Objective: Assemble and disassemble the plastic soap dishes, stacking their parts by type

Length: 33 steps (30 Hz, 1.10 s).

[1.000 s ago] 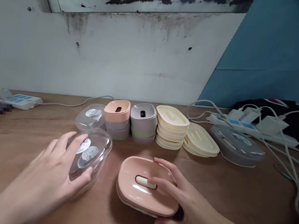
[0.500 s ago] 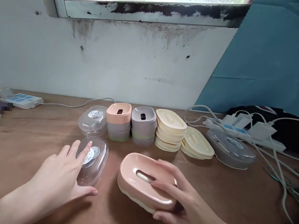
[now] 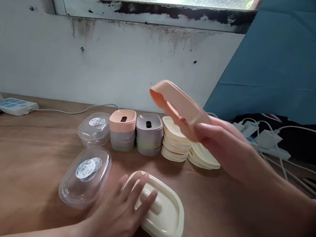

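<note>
My right hand [image 3: 226,145] is closed round the rim of a peach soap dish shell [image 3: 177,101], raised and tilted above the table. Under the fingers of my left hand [image 3: 127,206] lies a cream oval tray [image 3: 169,203] with a raised bar in its middle. Those fingers are spread across the tray's left side; whether they grip its edge I cannot tell. To the left of this hand rests a clear plastic lid [image 3: 85,178] with a round white sticker.
Behind stand a second clear lid [image 3: 94,126], a peach-topped stack [image 3: 121,129], a grey stack [image 3: 148,134], a cream tray stack [image 3: 173,147] and loose cream trays [image 3: 203,156]. Power strips [image 3: 13,106] with cables lie at both sides, before a wall.
My right hand has lifted the peach shell up and away, uncovering the cream tray. My left hand has moved right, from the clear lid to the tray.
</note>
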{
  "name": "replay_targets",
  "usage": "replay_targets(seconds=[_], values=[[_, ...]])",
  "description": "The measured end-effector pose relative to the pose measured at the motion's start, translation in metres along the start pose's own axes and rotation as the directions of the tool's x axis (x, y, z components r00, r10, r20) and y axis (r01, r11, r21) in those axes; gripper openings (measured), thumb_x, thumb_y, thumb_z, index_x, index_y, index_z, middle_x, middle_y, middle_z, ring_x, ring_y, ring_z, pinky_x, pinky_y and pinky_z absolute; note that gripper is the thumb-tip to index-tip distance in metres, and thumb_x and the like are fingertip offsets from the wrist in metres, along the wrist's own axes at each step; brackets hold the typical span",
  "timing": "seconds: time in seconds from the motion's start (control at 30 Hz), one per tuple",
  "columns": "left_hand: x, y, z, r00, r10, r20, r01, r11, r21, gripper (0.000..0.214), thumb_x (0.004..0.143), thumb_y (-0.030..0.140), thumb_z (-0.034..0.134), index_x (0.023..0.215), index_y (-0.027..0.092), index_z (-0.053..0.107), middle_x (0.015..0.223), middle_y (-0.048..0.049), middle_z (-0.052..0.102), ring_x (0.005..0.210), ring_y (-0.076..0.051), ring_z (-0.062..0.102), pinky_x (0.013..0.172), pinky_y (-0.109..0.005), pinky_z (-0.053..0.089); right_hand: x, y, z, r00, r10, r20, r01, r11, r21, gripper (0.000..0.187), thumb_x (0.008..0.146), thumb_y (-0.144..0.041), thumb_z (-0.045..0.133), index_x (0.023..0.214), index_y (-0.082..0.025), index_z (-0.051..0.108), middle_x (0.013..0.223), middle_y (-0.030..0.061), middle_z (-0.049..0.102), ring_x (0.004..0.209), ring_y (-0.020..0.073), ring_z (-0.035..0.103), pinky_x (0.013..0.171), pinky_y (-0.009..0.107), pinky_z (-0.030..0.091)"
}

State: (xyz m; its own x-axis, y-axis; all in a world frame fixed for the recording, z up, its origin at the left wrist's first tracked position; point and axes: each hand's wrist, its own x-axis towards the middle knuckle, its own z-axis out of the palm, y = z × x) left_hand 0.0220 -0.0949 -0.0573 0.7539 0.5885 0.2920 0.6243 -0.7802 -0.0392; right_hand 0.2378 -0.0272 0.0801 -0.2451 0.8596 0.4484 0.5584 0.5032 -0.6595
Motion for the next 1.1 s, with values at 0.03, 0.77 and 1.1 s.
replay_targets(seconds=[0.03, 0.77, 1.1], values=[[0.000, 0.001, 0.006, 0.999, 0.008, 0.052, -0.006, 0.999, -0.037, 0.086, 0.078, 0.068, 0.041, 0.141, 0.012, 0.022, 0.140, -0.0280, 0.027, 0.131, -0.044, 0.019, 0.093, -0.061, 0.034, 0.012, 0.002, 0.004, 1.000, -0.014, -0.010, 0.013, 0.997, -0.079, 0.033, 0.082, -0.046, 0.043, 0.080, -0.018, 0.059, 0.107, 0.0100, 0.057, 0.105, 0.0255, 0.053, 0.081, 0.038, 0.049], [0.000, -0.001, 0.009, 0.994, 0.011, 0.109, 0.012, 0.978, -0.210, 0.088, 0.078, 0.051, 0.058, 0.142, 0.013, 0.011, 0.142, -0.0287, 0.021, 0.132, -0.045, 0.016, 0.094, -0.064, 0.032, -0.009, 0.034, 0.059, 0.932, -0.356, 0.062, 0.334, 0.783, -0.525, 0.047, 0.086, -0.040, 0.048, 0.123, -0.012, 0.042, 0.128, 0.0160, 0.046, 0.128, 0.0275, 0.033, 0.102, 0.044, 0.034], [-0.002, 0.005, 0.021, 0.988, -0.112, -0.102, 0.072, 0.941, -0.332, 0.069, 0.078, 0.007, 0.033, 0.142, 0.011, 0.007, 0.142, -0.0196, 0.021, 0.134, -0.029, 0.020, 0.100, -0.044, 0.040, -0.135, 0.043, 0.044, 0.871, -0.173, 0.461, 0.335, 0.895, -0.296, 0.068, 0.071, -0.036, 0.062, 0.132, -0.016, 0.039, 0.141, 0.0166, 0.033, 0.130, 0.0296, 0.032, 0.100, 0.041, 0.041]])
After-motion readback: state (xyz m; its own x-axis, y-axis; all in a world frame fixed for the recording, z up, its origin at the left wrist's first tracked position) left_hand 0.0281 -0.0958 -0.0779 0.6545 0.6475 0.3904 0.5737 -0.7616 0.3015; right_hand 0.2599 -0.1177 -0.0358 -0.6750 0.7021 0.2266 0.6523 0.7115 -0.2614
